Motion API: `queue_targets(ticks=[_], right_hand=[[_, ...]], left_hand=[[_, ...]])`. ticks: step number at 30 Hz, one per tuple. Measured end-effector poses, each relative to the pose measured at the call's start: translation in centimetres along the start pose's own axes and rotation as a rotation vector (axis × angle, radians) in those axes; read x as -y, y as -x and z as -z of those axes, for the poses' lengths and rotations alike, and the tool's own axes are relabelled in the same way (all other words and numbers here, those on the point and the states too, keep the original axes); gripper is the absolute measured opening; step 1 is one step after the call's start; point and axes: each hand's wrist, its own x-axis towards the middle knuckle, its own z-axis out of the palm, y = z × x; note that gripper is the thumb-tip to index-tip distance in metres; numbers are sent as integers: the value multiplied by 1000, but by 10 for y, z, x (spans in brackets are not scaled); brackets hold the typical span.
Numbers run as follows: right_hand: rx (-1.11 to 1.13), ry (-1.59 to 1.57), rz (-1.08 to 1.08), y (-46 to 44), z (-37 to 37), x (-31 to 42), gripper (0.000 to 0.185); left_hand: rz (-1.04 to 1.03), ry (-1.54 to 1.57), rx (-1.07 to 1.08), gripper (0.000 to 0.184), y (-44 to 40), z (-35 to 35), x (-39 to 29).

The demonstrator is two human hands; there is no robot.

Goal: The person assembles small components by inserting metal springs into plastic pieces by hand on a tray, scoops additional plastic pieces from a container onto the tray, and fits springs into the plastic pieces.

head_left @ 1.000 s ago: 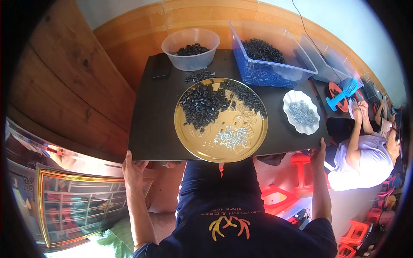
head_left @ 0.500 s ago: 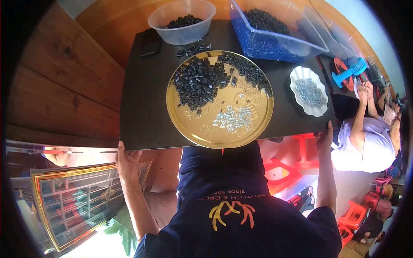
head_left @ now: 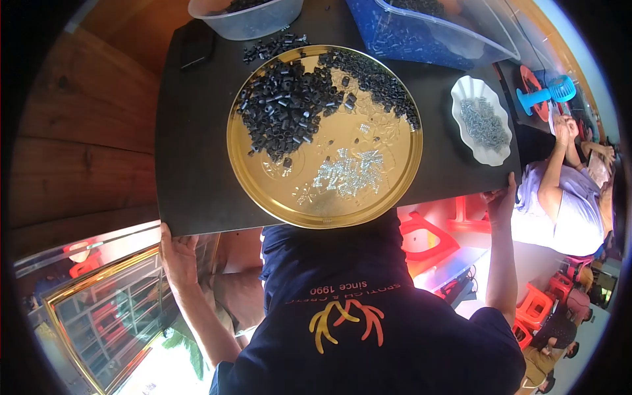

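Observation:
My left hand [head_left: 178, 255] grips the near left corner of a dark table [head_left: 201, 145], its thumb up against the edge and its fingers curled below. At the near right corner, my right hand [head_left: 501, 197] holds the same tabletop, fingers partly hidden under it. Between them lies a round gold tray [head_left: 309, 214] near the front edge. On it are a heap of black cylindrical pieces [head_left: 280, 108], a band of smaller black pieces [head_left: 378, 82] and a pile of small silver springs [head_left: 349, 172]. A white scalloped dish [head_left: 490, 156] of silver springs sits nearest my right hand.
A clear round tub [head_left: 253, 21] and a blue-tinted plastic bin [head_left: 421, 52], both with black pieces, stand at the back. Loose black pieces [head_left: 273, 47] lie behind the tray, near a dark flat object [head_left: 197, 49]. A small blue fan [head_left: 548, 94] and another person [head_left: 559, 197] are at right.
The view has shifted, so the tabletop and tray appear larger and higher up, with the back containers partly cut off. Both my hands stay on the table's corners.

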Motion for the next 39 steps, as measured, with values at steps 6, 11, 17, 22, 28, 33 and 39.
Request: queue_targets(ticks=[6,11,17,22,28,33,39], right_hand=[[54,11,-89,13,8,6,48],[701,103,-198,46,12,31,60],[1009,418,74,95,-120,83,39],[937,907,414,111,-213,84,21],[822,1068,813,73,-279,52,16],[750,1156,1113,29,-316,31,12],[816,1411,1053,18,-346,18,16]], left_hand=[[-663,-744,-383,37,37,-33,-15],[-665,-144,596,28,59,-108,-23],[-24,380,1676,24,101,-232,10],[56,693,1932,44,170,-286,-5],[114,915,1900,34,184,-273,3],[-172,641,2045,28,144,-262,21],[-43,237,1968,36,97,-230,22]])
